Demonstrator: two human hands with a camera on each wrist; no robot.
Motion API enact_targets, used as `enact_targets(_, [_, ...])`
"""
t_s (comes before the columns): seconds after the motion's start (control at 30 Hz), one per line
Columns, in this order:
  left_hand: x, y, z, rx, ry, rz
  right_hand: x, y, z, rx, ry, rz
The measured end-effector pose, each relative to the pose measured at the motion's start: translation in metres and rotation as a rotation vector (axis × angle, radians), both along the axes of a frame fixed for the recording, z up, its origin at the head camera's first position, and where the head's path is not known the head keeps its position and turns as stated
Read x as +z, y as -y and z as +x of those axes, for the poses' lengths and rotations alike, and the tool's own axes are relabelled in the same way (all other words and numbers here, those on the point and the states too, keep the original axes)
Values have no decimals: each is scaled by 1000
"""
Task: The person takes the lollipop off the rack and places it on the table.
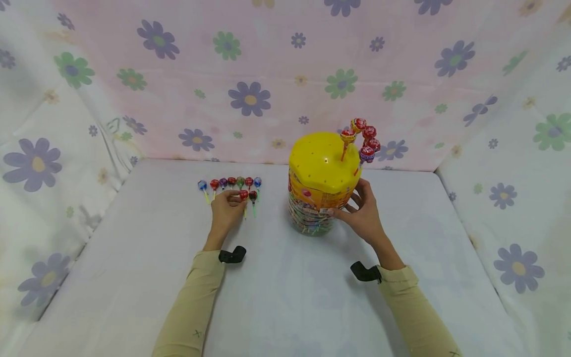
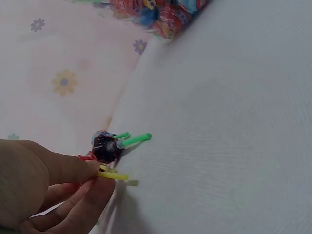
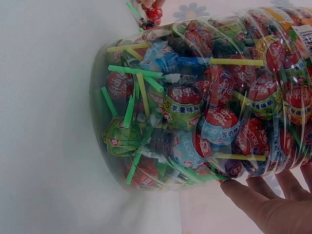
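Observation:
My left hand [image 1: 226, 210] pinches a red-wrapped lollipop [image 1: 244, 195] just above the table. Its yellow stick [image 2: 116, 175] pokes out past the thumb and fingertip in the left wrist view. Beside it lies a dark-wrapped lollipop [image 1: 253, 196] with a green stick. My right hand [image 1: 367, 215] holds the right side of a clear ribbed jar [image 3: 195, 102] filled with wrapped lollipops, thumb in front and fingers round the side. The jar stands upright under a yellow lid [image 1: 318, 158] dotted with small holes. Several lollipops [image 1: 358, 125] stand stick-down along the lid's right edge.
A row of several lollipops, including a blue one [image 1: 202, 185] and a green one [image 1: 241, 182], lies behind my left hand. The white-covered table [image 1: 285, 297] is bounded by flowered cloth [image 1: 285, 64] at the back and both sides.

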State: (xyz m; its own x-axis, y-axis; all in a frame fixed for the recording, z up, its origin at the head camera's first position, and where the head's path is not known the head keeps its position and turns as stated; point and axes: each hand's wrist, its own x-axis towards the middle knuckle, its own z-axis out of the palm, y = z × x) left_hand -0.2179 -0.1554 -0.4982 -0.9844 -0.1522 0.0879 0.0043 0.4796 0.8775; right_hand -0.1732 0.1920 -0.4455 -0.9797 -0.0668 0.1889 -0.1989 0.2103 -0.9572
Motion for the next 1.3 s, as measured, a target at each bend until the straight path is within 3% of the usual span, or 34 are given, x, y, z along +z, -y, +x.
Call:
enact_targets(0.4, [-6, 4, -3, 10, 17, -28, -1, -1, -1, 2, 6, -4])
enact_targets(0.67, [8, 11, 0, -16, 55, 12, -2, -1, -1, 7, 0, -12])
enact_targets(0.8, [24, 14, 3, -75, 13, 54, -2, -1, 0, 4, -6, -8])
enact_targets(0.97, [55, 4, 8, -189, -84, 160, -2, -2, 1, 12, -19, -4])
enact_targets(1.13, [94, -27, 14, -298, -212, 334, -2, -2, 1, 15, -26, -8])
enact_targets(1.3, [129, -64, 22, -345, -378, 363, -2, -1, 0, 17, -17, -17])
